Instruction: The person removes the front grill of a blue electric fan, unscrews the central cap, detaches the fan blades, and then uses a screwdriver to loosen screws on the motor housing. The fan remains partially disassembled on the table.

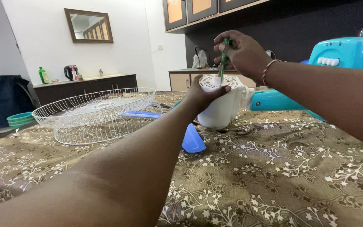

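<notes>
My left hand [201,95] grips the side of a white fan motor housing [221,110] that stands on the patterned brown cloth [274,176]. My right hand [242,52] is closed on a green-handled screwdriver [224,59], held upright with its tip down on the housing's vented top. A blue fan blade [192,140] lies on the cloth just in front of the housing.
Two white wire fan guards [95,113] lie stacked at the left, with another blue blade under them. A turquoise fan base and stand [345,54] sits at the right rear. Behind are a dark counter with a green bottle [43,75] and a kettle, and a wall mirror.
</notes>
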